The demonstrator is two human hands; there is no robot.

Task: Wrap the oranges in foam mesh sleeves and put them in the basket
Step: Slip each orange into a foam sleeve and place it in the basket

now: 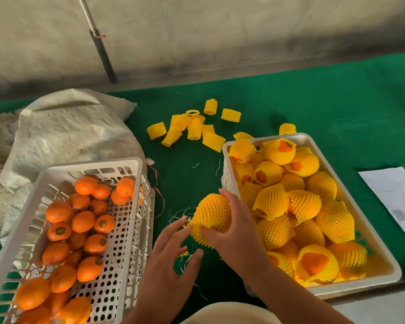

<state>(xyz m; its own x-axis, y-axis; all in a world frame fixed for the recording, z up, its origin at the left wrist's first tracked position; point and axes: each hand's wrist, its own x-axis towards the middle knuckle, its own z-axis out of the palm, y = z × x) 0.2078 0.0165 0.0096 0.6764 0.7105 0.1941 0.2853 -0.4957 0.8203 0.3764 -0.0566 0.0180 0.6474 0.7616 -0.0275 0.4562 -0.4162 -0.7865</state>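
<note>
While the right hand [234, 228] curls its fingers and thumb round a sleeved orange [212, 215], the fruit sits just above the green cloth [290, 101], between the two baskets. Sleeve's loose end points toward the left hand [171, 258]. Left hand lies just beside that end, fingers spread and relaxed, holding nothing; fingertips close to the mesh, contact unclear.

To the right of the right hand, touching distance: white basket [370, 230] heaped with sleeved oranges [302, 202], several showing bare peel at the open ends. To the left of the left hand: perforated basket [129, 230] of bare oranges [82, 220], some with dark round stickers.

Beyond both hands, farther out on the cloth: scattered empty sleeves [194, 127], yellow, flattened or tubular. Beyond the left basket, a woven sack [68, 129]. Far right of the right hand, past the full basket, a sheet of paper [393, 195]. Loose threads lie on the cloth under the hands.
</note>
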